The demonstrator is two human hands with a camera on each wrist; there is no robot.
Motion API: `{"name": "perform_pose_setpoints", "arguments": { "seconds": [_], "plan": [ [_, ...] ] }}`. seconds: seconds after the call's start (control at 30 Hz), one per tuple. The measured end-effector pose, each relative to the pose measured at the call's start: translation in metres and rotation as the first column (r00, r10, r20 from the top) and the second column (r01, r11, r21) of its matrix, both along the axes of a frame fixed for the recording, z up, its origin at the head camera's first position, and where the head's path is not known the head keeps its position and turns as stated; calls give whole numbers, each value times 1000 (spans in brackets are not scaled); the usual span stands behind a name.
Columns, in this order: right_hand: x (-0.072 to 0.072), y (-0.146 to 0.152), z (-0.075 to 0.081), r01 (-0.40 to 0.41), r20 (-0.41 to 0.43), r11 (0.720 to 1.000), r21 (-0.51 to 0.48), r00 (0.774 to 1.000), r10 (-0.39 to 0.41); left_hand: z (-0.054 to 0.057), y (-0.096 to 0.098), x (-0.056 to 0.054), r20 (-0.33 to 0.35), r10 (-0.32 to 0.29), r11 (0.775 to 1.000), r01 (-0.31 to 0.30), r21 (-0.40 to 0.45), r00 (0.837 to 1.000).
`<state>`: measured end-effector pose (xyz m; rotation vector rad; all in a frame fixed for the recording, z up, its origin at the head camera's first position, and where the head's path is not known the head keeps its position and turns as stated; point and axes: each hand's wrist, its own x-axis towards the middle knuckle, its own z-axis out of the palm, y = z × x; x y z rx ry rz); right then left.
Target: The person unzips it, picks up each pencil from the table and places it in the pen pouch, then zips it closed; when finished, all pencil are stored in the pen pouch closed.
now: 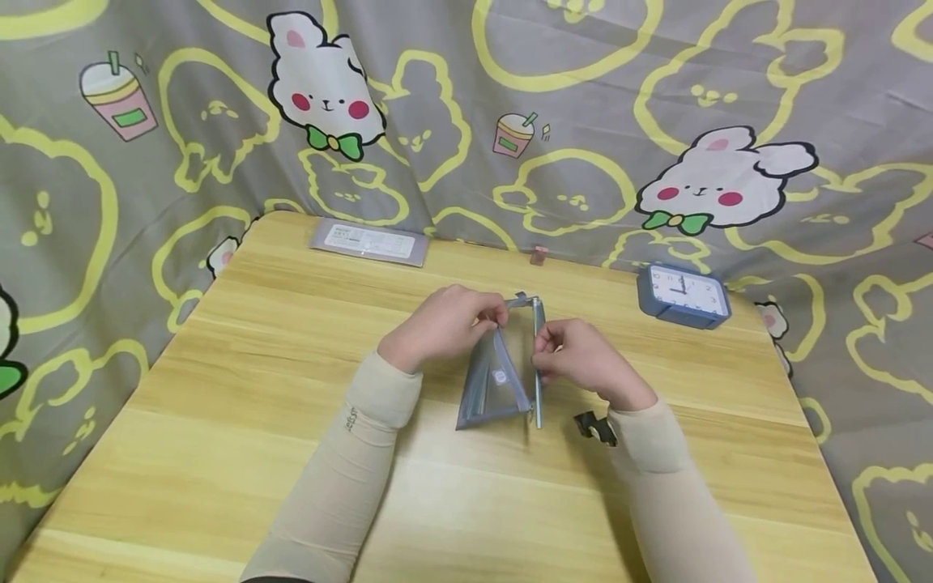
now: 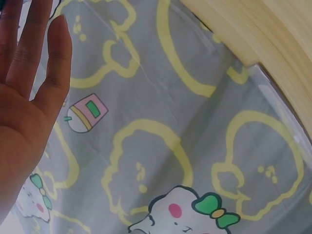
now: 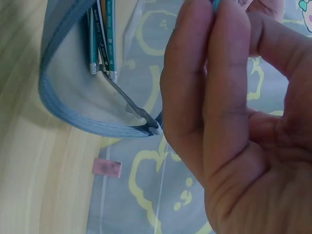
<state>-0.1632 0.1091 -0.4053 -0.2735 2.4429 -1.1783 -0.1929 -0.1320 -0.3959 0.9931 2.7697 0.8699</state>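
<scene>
A translucent grey-blue zippered pencil case (image 1: 487, 397) stands open on the table between my hands. My left hand (image 1: 455, 320) pinches its upper zipper edge; in the left wrist view only part of that hand (image 2: 24, 97) shows, against the curtain. Between the fingertips of my right hand (image 1: 583, 356) is a teal pencil (image 1: 539, 409), held upright along the case's right side. The right wrist view looks into the case, where several teal and dark pencils (image 3: 103, 39) lie together. There, my right fingers (image 3: 226, 87) hide most of the held pencil.
A pinkish eraser (image 1: 538, 256) lies by the table's back edge. A flat package with a white label (image 1: 370, 242) lies at the back left, and a blue clock (image 1: 683, 295) stands at the back right. A small black object (image 1: 596, 428) is beside my right wrist. A patterned curtain (image 1: 452, 121) hangs behind.
</scene>
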Motion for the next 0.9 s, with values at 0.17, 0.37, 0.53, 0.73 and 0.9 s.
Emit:
{"name": "perform_pose_setpoints", "arguments": {
  "seconds": [0.17,0.37,0.53,0.73,0.9],
  "plan": [
    [0,-1,0,-10,-6,999,32,1000,10,1,1,0,-4,0,1000,0,4,1000],
    [-8,-14,-5,22,-3,1000,5,1000,-22,1,1,1,1,1,1000,-1,-13,1000],
    [-11,-24,-11,38,9,999,-1,999,-38,0,1,1,-4,-6,999,6,-36,1000],
    [-13,-30,-14,79,-2,997,12,997,-79,1,2,2,-15,-10,999,9,-40,1000],
    [-14,-35,-17,100,10,995,12,995,-100,1,2,2,-16,-7,999,7,-44,1000]
  ]
}}
